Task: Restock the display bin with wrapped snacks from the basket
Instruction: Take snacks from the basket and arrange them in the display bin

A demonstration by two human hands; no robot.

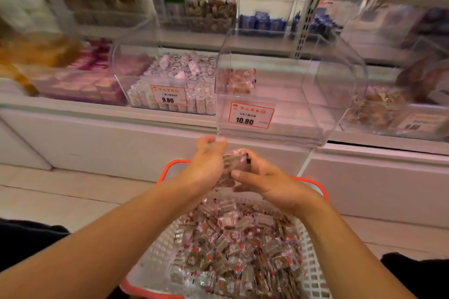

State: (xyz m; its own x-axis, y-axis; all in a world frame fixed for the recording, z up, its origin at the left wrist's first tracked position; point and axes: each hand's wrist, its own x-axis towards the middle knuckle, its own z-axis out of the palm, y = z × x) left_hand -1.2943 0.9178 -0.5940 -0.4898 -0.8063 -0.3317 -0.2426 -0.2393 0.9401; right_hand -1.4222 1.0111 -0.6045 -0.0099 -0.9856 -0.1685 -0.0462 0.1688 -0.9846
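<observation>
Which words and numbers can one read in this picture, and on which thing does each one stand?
"10.80": on the price tag of the nearly empty display bin.
"9.80": on the price tag of the bin to its left.
Chinese lines on both tags: too blurred to read.
Tag on the bin at right: blurred.
Print on the wrapped snacks: too small.

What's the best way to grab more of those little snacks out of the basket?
Judging by the pile, scoop from above. The wrapped snacks lie loose and jumbled in the open-topped basket, too small to pick singly. Cup both hands around a bunch from opposite sides, as the left hand and right hand do now.
</observation>
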